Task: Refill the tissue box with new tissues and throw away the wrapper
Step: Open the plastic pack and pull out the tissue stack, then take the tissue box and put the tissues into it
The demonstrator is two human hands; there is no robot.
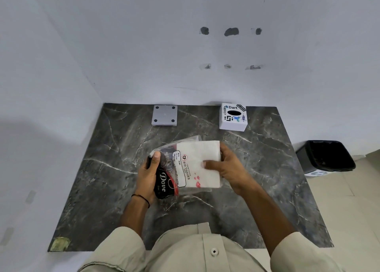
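Tissue stack (pixel 198 154) in right hand (pixel 228 166) grip; wrapper (pixel 166 184) in left hand (pixel 148 177).

White tissue stack (pixel 202 158) in clear printed wrapper (pixel 176 177), stickered white tissue box (pixel 233 118) beyond

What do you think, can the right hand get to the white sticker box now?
Probably yes, but not while it's busy. The right hand grips the tissue pack together with the left hand. Nothing lies on the table between it and the white sticker box, so the way looks free.
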